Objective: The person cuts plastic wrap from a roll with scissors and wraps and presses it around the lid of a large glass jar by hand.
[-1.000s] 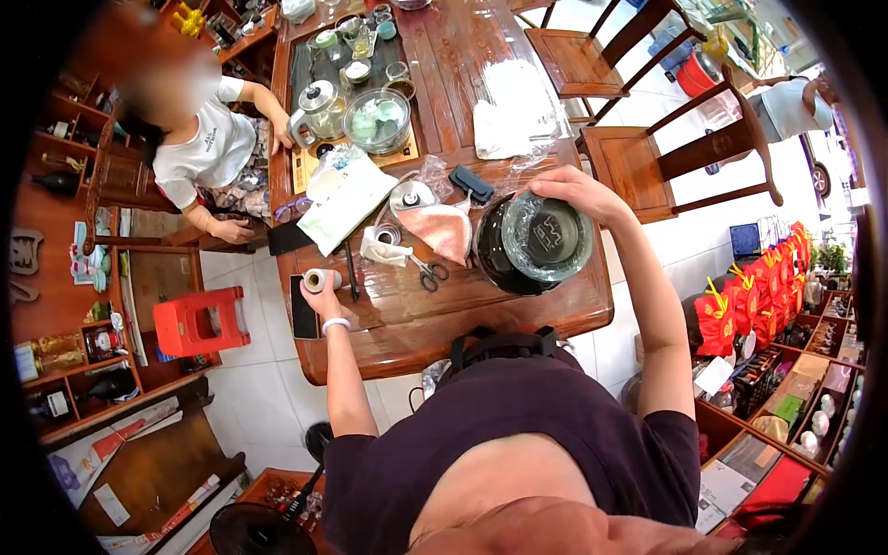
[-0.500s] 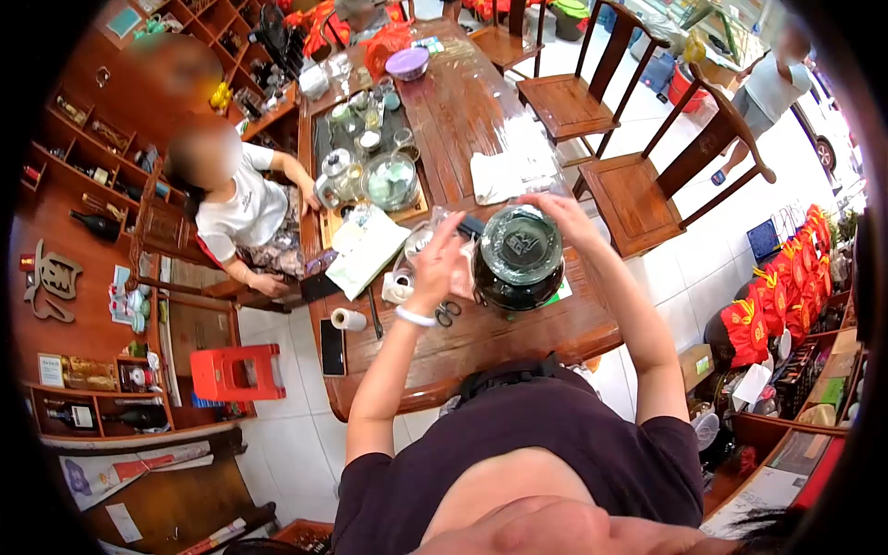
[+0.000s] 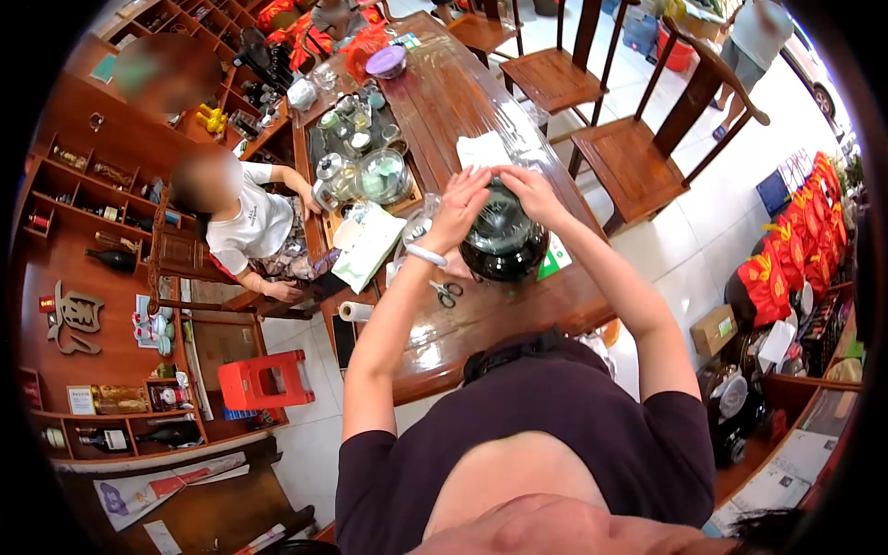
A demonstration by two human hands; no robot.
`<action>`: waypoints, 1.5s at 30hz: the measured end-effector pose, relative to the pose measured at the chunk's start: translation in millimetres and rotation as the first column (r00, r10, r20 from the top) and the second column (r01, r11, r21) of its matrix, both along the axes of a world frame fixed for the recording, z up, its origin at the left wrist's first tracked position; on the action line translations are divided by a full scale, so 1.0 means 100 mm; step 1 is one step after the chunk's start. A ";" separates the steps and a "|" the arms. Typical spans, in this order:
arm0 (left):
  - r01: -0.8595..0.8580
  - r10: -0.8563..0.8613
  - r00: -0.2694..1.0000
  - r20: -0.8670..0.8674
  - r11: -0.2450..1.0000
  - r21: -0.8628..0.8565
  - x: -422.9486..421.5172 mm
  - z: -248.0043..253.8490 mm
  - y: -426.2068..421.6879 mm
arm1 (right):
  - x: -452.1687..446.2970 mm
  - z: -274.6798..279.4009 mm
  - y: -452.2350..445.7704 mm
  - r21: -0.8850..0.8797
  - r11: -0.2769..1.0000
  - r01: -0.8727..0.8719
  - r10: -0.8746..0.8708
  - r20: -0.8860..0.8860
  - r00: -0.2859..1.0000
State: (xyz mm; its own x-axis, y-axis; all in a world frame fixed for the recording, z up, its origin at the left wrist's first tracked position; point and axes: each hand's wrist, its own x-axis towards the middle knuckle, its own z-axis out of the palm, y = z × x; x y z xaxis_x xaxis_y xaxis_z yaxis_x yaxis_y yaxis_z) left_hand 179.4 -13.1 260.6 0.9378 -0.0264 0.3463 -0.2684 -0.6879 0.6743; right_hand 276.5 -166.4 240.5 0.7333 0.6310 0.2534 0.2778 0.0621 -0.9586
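A dark, rounded glass jar [image 3: 504,250] with a clear wrapped lid stands near the table's front edge. Both hands meet at the lid's far rim. My left hand [image 3: 460,205] lies along its left side, fingers extended and holding nothing. From the right, my right hand [image 3: 529,196] rests on the rim with its fingers spread forward. Scissors [image 3: 447,293] lie left of the jar, and a white roll [image 3: 354,312] stands farther left. A green and white packet [image 3: 370,245] is beyond them. Part of a pink cloth shows beside my left wrist.
A seated person [image 3: 245,217] is at the table's left side, by a tea tray with a glass teapot [image 3: 333,176] and a glass bowl [image 3: 383,176]. Wooden chairs [image 3: 638,157] line the right side. A red stool [image 3: 266,380] stands at left.
My left hand has let go of the white roll and moved right to the jar. My right hand has shifted to the lid's far rim, beside my left. The view has shifted too.
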 end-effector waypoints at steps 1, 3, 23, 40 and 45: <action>0.009 -0.007 1.000 -0.012 0.991 0.134 -0.04 0.03 -0.02 | -0.01 0.01 0.00 0.028 1.000 0.001 -0.002 0.016 1.000; 0.031 -0.025 0.999 -0.024 0.961 0.275 -0.08 0.09 -0.04 | 0.00 0.00 0.02 0.033 0.999 0.000 0.001 -0.023 1.000; -0.253 0.403 0.912 -0.075 0.411 -0.876 -0.36 -0.47 -0.62 | -0.36 -0.46 0.03 0.232 0.954 0.192 -0.112 -0.319 0.941; -0.403 0.444 0.893 0.073 0.861 -0.310 -0.41 -0.76 -0.69 | -0.10 -0.48 -0.43 0.117 0.987 -0.108 0.135 -0.261 0.956; -0.289 0.370 0.926 0.066 0.814 -0.504 -0.44 -0.88 -0.62 | 0.11 -1.16 -1.58 -0.010 0.914 0.405 -0.358 -0.489 0.795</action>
State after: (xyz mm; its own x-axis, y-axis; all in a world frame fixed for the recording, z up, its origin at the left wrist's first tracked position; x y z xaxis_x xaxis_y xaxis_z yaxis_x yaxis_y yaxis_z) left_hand 135.7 -75.0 172.5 0.7931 0.4811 0.3735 -0.2120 -0.3570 0.9098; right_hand 287.5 -324.7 125.0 0.9531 0.2662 -0.1440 -0.1860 0.1396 -0.9726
